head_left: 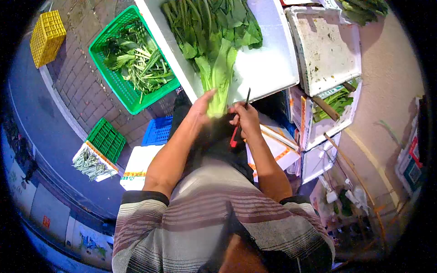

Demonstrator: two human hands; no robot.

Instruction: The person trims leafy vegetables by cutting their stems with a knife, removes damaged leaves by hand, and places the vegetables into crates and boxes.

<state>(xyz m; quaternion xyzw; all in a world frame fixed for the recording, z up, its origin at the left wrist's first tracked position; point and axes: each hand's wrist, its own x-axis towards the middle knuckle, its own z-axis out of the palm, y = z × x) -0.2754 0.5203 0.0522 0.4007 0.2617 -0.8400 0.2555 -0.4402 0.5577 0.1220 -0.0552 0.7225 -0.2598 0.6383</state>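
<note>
My left hand (202,107) is closed round the base of a pale green head of leafy lettuce (219,75), its leaves pointing away from me over the near edge of a white foam box. Just right of the stem end, my right hand (246,120) grips a slim knife (235,135). A dark narrow end of it sticks up above the fingers and a red end shows below. The right fingertips are close to the cut base; whether they touch it I cannot tell. More dark leafy greens (211,20) lie in the foam box (277,68).
To the left stands a green basket (133,108) of loose leaves and stalks. Beyond it is a yellow crate (48,38). A stained foam lid (325,50) and a box of greens (330,109) are at right. Lower left, long beans (91,164) lie in a box by a green crate (105,140).
</note>
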